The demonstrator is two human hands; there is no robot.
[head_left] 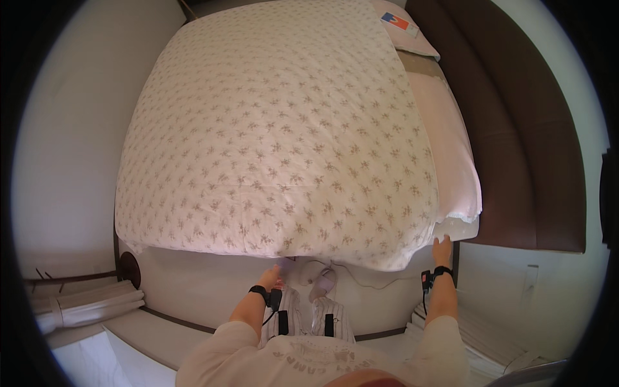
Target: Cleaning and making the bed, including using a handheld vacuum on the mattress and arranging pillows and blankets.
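Observation:
A cream bedspread with a brown floral print (pixel 280 135) covers most of the bed. My right hand (pixel 441 251) is at the bed's near corner by the headboard, its fingertips against the edge of a pale sheet-covered mattress (pixel 457 228). Whether those fingers pinch the fabric is not clear. Below the bedspread's near edge, my left hand (pixel 271 277) hangs over the floor, apart from the cloth as far as I can see. Its fingers are small and blurred, and a small reddish thing (pixel 279 283) shows beside them.
A brown padded headboard (pixel 512 145) stands at the right. Pink pillows (pixel 447 140) lie along it, the far one bearing a blue-and-orange packet (pixel 399 24). Below are a slipper (pixel 325 283) and a cable (pixel 372 285). Curtains (pixel 96 302) hang behind at left, near a dark wooden stand (pixel 129 270).

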